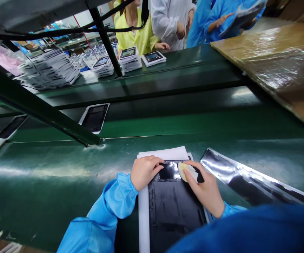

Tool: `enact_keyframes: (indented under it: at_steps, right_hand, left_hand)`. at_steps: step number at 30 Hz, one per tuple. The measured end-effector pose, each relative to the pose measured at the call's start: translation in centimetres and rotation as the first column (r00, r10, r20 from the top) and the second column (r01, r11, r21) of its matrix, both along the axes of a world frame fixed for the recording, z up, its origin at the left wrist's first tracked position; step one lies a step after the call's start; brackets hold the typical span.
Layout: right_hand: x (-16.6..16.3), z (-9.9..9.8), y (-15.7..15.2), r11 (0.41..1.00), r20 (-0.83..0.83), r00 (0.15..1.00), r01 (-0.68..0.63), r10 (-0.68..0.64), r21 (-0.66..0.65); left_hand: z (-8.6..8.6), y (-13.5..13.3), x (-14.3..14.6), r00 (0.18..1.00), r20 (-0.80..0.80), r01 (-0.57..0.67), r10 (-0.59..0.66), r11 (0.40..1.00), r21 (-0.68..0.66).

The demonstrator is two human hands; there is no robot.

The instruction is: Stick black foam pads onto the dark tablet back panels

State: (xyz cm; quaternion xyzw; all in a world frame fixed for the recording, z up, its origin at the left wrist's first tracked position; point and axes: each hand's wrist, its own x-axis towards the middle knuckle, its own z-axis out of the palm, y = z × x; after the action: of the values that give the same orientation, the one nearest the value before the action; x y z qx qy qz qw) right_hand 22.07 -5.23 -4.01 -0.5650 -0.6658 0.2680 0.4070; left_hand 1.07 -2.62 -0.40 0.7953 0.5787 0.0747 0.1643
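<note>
A dark flat panel, like a tablet housing, lies on white sheets in front of me. At its upper left corner, my left hand has its fingers curled, with thumb and forefinger against the edge. Between the thumb and fingers of my right hand is a pale oval pad with a yellowish patch. That pad rests at the right end of a shiny black rectangle near the panel's top. The underside of the pad is hidden.
Right of the panel lies a glossy black strip with pale edges. Another panel sits on the green belt beyond, behind a slanting green bar. Wrapped cardboard juts in at right. Across stand several people and stacked panels.
</note>
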Motion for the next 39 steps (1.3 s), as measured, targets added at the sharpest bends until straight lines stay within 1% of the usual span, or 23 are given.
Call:
enact_keyframes:
  at_steps: [3, 5, 7, 9, 10, 13, 15, 17, 20, 22, 25, 27, 28, 30, 33, 35, 39]
  right_hand:
    - [0.0, 0.1, 0.0, 1.0, 0.003, 1.0, -0.004, 0.004, -0.005]
    - [0.0, 0.2, 0.0, 1.0, 0.005, 1.0, -0.007, 0.007, -0.008]
    - [0.0, 0.3, 0.1, 1.0, 0.007, 1.0, -0.007, 0.007, -0.011]
    - [-0.1, 0.2, 0.1, 1.0, 0.009, 1.0, -0.006, 0.006, -0.012]
    - [-0.1, 0.2, 0.1, 1.0, 0.01, 1.0, -0.005, 0.005, -0.012]
    - [-0.1, 0.1, 0.1, 1.0, 0.012, 1.0, 0.001, -0.001, -0.009]
    - [0.0, 0.0, 0.1, 1.0, 0.017, 1.0, 0.004, -0.004, -0.008]
    - [0.1, 0.0, 0.1, 1.0, 0.033, 0.999, 0.005, -0.005, -0.015]
    - [-0.2, 0.3, 0.2, 0.999, 0.076, 0.997, 0.002, 0.001, -0.036]
    - [-1.0, 0.6, 0.4, 0.999, 0.113, 0.993, -0.011, 0.017, -0.047]
    - [-2.7, 1.0, 0.7, 0.997, 0.152, 0.986, -0.059, 0.067, -0.056]
    - [-3.4, 1.2, 0.9, 0.994, 0.167, 0.981, -0.089, 0.097, -0.058]
    - [-3.4, 1.3, 1.0, 0.994, 0.173, 0.979, -0.094, 0.103, -0.06]
    - [-2.6, 1.3, 1.0, 0.995, 0.187, 0.979, -0.071, 0.082, -0.065]
    - [-0.6, 1.3, 0.8, 0.997, 0.202, 0.979, 0.02, -0.004, -0.077]
    - [0.1, 1.2, 0.5, 0.994, 0.2, 0.979, 0.062, -0.044, -0.085]
    - [-0.3, 0.8, -0.1, 0.994, 0.156, 0.988, 0.037, -0.019, -0.107]
  left_hand:
    - [0.0, -0.2, 0.1, 0.995, -0.076, 0.071, -0.064, 0.994, 0.085]
    - [0.0, -0.3, 0.1, 0.982, -0.159, 0.132, -0.106, 0.977, 0.168]
    - [0.1, -0.4, 0.0, 0.966, -0.241, 0.157, -0.097, 0.957, 0.245]
    - [0.0, -0.6, -0.3, 0.954, -0.289, 0.173, -0.084, 0.939, 0.297]
    - [-0.1, -0.8, -0.4, 0.948, -0.298, 0.205, -0.11, 0.929, 0.309]
    - [-0.6, -1.4, -1.2, 0.908, -0.316, 0.378, -0.276, 0.866, 0.327]
    - [-1.0, -1.9, -1.8, 0.884, -0.325, 0.441, -0.335, 0.828, 0.346]
    - [-1.3, -2.2, -2.2, 0.886, -0.324, 0.441, -0.331, 0.82, 0.366]
    - [-1.5, -2.4, -2.2, 0.903, -0.291, 0.413, -0.316, 0.823, 0.39]
    - [-1.4, -2.5, -1.8, 0.904, -0.251, 0.421, -0.345, 0.815, 0.397]
    - [-0.9, -2.7, -1.3, 0.882, -0.202, 0.47, -0.426, 0.82, 0.327]
    - [-0.5, -2.9, -1.2, 0.879, -0.188, 0.475, -0.438, 0.84, 0.264]
    - [-0.3, -3.0, -1.3, 0.884, -0.184, 0.465, -0.43, 0.85, 0.246]
    - [-0.1, -3.1, -1.5, 0.897, -0.172, 0.439, -0.407, 0.862, 0.254]
    - [-0.1, -3.0, -1.6, 0.904, -0.156, 0.426, -0.397, 0.859, 0.283]
    - [-0.2, -2.9, -1.6, 0.902, -0.158, 0.43, -0.401, 0.853, 0.295]
    - [-0.3, -2.9, -1.6, 0.903, -0.168, 0.428, -0.394, 0.852, 0.302]
